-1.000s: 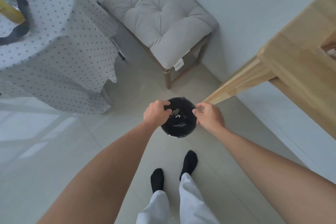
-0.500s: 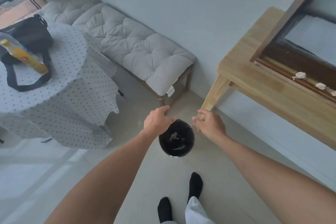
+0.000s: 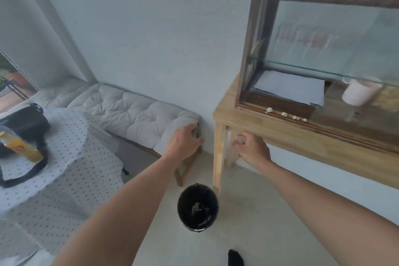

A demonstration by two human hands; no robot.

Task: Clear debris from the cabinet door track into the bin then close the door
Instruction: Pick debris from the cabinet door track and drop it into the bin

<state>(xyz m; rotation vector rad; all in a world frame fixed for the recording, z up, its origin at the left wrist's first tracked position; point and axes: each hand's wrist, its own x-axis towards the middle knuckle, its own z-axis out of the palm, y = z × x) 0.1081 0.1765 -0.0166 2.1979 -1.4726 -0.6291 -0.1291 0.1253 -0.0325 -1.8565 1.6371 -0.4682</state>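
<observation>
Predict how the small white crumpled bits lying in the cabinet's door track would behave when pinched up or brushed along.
The white bits look like crumpled scraps, so probably very light and soft, squashing under fingers. Being tiny and loose in the narrow track, they would likely scatter or roll if brushed. They sit apart from one another, so they may need separate pinches.

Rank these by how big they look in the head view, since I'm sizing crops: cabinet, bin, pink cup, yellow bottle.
1. Cabinet, by far the largest.
2. Bin.
3. Yellow bottle and pink cup: they look alike, and both are blurred, so I won't rank them.
</observation>
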